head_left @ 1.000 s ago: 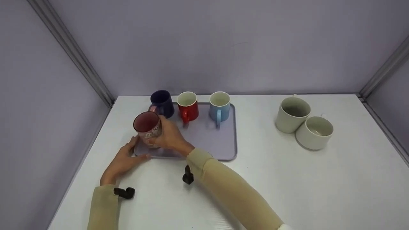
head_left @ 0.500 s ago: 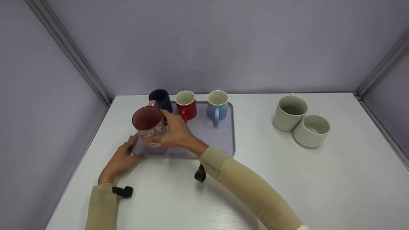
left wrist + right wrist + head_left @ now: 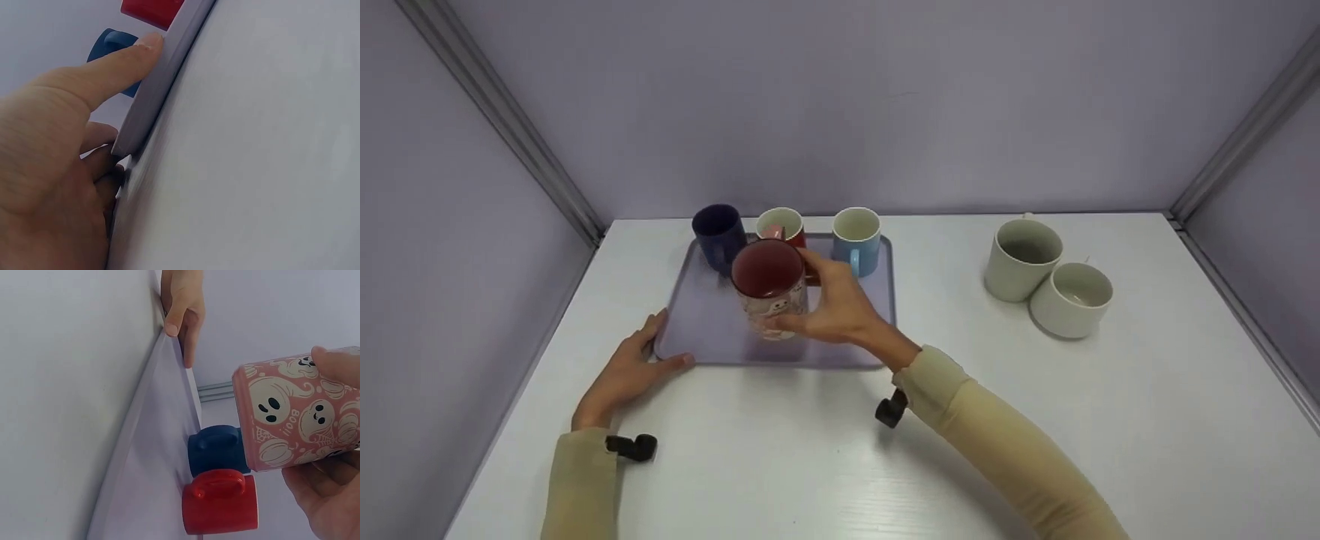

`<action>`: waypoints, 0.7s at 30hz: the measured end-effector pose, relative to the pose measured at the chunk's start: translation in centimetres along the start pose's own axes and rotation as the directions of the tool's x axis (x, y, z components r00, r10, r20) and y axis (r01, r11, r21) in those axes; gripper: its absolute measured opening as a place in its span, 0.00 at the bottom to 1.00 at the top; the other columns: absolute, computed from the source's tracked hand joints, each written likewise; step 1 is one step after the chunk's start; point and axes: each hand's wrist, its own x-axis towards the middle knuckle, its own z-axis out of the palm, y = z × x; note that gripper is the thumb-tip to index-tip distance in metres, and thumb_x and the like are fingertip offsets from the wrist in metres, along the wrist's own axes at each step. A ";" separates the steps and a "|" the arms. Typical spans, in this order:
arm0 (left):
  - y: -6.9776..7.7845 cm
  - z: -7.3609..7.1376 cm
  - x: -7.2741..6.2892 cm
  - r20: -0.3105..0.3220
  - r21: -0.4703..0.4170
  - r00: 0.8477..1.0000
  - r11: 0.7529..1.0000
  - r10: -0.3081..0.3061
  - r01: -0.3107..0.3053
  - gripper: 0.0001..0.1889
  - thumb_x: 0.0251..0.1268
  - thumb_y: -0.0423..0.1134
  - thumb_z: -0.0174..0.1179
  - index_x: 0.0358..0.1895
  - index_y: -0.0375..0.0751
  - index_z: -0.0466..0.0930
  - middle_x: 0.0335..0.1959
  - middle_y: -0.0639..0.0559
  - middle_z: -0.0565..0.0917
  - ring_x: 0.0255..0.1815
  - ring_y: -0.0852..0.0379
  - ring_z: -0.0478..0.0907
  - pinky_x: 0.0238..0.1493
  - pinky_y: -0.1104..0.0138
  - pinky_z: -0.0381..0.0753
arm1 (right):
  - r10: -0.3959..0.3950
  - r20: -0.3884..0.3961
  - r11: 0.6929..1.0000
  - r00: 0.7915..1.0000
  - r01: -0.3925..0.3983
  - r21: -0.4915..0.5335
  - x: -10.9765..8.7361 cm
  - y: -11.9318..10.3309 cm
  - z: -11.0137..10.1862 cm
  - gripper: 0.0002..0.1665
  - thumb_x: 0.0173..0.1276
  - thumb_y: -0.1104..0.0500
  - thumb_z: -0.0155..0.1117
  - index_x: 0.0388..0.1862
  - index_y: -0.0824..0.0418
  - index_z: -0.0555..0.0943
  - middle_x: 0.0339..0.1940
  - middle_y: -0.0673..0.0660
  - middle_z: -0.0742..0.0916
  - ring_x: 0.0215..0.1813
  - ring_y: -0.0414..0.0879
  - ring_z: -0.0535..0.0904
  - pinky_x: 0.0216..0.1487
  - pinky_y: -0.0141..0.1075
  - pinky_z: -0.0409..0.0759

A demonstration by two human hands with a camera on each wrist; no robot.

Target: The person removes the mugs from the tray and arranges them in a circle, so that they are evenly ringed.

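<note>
My right hand (image 3: 844, 304) grips a pink mug (image 3: 771, 300) by its side and holds it up over the tray. White ghosts and pumpkins decorate the mug (image 3: 298, 410) in the right wrist view; its inside is dark red. At the near left corner of the pale purple tray (image 3: 701, 330), my left hand (image 3: 626, 367) holds the rim, thumb on the front edge and fingers at the left side. Along the tray's back stand a dark blue mug (image 3: 720, 240), a red mug (image 3: 795, 238) partly hidden by the pink one, and a light blue mug (image 3: 866, 255).
Two whitish mugs stand close together on the white table (image 3: 960, 420) to the right, a taller mug (image 3: 1012, 270) and a wider, lower mug (image 3: 1069, 307). Grey-lilac walls (image 3: 840, 112) rise behind and at the sides.
The pink mug has moved right in my right hand, from the tray's left side to in front of the red mug. My left hand keeps its place at the tray corner.
</note>
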 end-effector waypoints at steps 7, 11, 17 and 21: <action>0.0 0.0 0.1 0.011 -0.042 1.000 0.999 0.014 -0.013 0.60 0.66 0.63 0.73 0.89 0.51 0.41 0.90 0.39 0.36 0.90 0.36 0.31 0.87 0.38 0.36 | -0.056 -0.017 0.998 0.998 0.055 -0.015 -2.6 0.7 -3.7 0.47 0.50 0.54 0.87 0.71 0.58 0.79 0.62 0.47 0.89 0.63 0.41 0.85 0.63 0.41 0.87; -0.1 0.2 0.1 0.013 -0.033 1.000 0.999 0.004 -0.004 0.60 0.66 0.64 0.72 0.89 0.51 0.41 0.90 0.40 0.36 0.90 0.36 0.31 0.87 0.37 0.36 | -0.057 -0.029 0.998 0.998 0.056 -0.025 -4.2 1.0 -5.9 0.48 0.51 0.54 0.88 0.72 0.57 0.79 0.63 0.46 0.89 0.64 0.42 0.85 0.65 0.43 0.86; 0.1 0.5 0.1 0.014 -0.039 1.000 0.999 0.002 -0.001 0.60 0.67 0.63 0.72 0.89 0.49 0.41 0.90 0.39 0.36 0.90 0.35 0.31 0.87 0.37 0.35 | -0.046 -0.050 0.998 0.998 0.044 -0.039 -6.2 1.4 -8.9 0.49 0.51 0.56 0.88 0.73 0.56 0.78 0.64 0.47 0.88 0.66 0.44 0.85 0.67 0.44 0.85; 0.2 0.7 0.1 0.019 -0.044 1.000 0.999 -0.004 0.005 0.60 0.67 0.64 0.72 0.89 0.49 0.41 0.90 0.39 0.36 0.90 0.35 0.31 0.87 0.37 0.35 | -0.032 -0.072 0.998 0.997 0.028 -0.051 -7.6 1.9 -10.7 0.51 0.51 0.59 0.88 0.75 0.58 0.76 0.65 0.48 0.88 0.67 0.44 0.84 0.67 0.42 0.85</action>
